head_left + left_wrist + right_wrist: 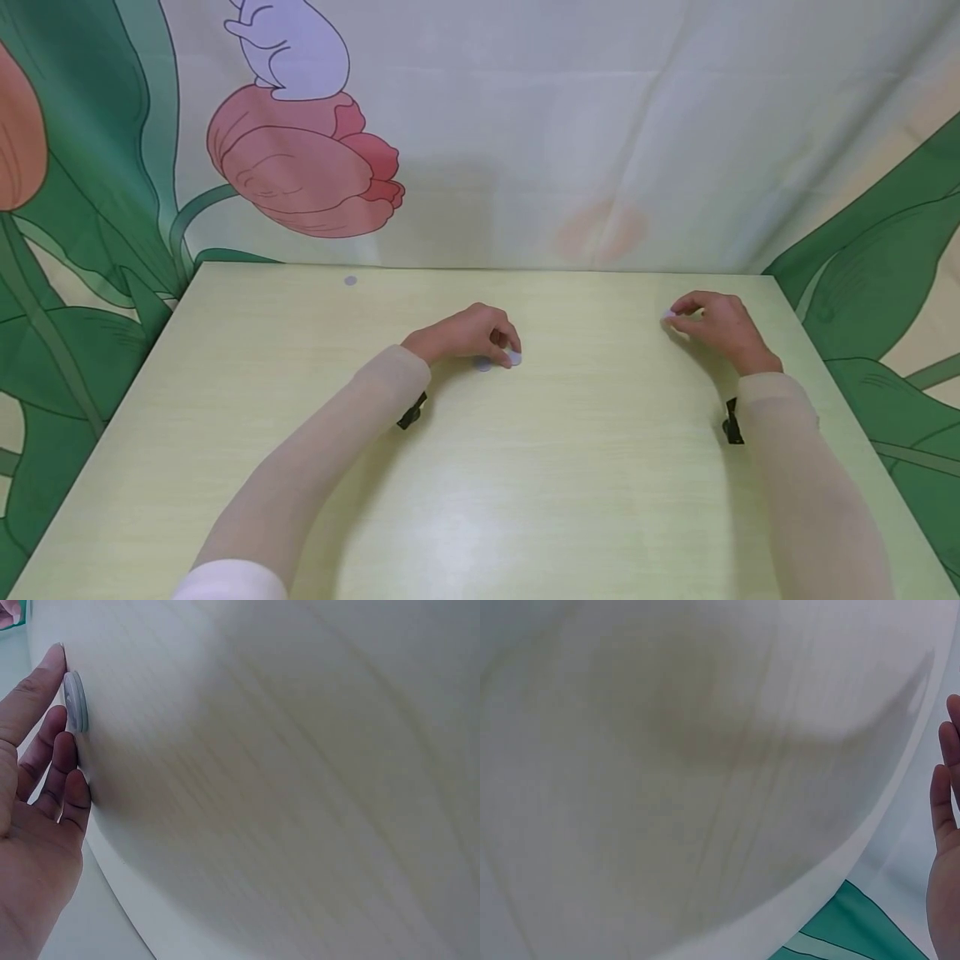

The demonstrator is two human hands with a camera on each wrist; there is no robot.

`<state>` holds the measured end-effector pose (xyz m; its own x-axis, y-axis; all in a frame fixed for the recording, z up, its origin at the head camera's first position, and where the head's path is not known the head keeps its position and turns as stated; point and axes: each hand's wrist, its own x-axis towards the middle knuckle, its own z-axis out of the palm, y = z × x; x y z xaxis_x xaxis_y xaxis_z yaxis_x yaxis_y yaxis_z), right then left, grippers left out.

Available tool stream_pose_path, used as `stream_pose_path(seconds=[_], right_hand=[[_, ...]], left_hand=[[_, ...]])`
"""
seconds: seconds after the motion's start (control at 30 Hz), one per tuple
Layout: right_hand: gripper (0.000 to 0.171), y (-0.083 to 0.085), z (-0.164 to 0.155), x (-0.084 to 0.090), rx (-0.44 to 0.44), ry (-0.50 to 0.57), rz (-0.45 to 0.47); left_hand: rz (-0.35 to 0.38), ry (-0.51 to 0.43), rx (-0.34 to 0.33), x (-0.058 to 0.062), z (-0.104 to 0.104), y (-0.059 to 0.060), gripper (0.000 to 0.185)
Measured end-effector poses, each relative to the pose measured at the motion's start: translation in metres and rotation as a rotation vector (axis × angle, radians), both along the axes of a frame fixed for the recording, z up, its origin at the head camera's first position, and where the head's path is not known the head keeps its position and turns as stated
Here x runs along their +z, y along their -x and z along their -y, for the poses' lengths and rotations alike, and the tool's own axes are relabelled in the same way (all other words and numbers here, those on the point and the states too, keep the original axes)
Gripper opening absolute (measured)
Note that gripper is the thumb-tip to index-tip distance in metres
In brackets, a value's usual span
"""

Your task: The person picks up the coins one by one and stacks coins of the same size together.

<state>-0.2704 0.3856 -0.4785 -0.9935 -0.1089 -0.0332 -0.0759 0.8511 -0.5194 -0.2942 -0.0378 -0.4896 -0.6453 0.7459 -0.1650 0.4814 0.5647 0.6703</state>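
Observation:
My left hand [474, 332] is low over the middle of the table, its thumb and fingertips pinching a small whitish disc [514, 358]. A second pale disc [482, 364] lies on the table just under that hand. In the left wrist view a thin round disc [76, 702] shows beside the thumb and the curled fingers. At the far right of the table my right hand [716, 325] pinches another small pale disc [669, 315] between thumb and forefinger. Only part of the right hand [946, 825] enters the right wrist view, where its disc is hidden.
The pale wooden table [555, 492] reaches back to a printed curtain [510, 125]. One more small lilac disc [350, 281] lies near the table's back edge on the left. Dark wrist cameras hang below both cuffs.

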Motion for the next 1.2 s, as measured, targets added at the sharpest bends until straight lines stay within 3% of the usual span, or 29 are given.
stream_pose_path(seconds=[1.2], right_hand=[[0.032,0.006,0.016,0.007,0.075,-0.044,-0.01]], left_hand=[[0.025,-0.017,0.006,-0.003,0.001,0.001,0.023]])
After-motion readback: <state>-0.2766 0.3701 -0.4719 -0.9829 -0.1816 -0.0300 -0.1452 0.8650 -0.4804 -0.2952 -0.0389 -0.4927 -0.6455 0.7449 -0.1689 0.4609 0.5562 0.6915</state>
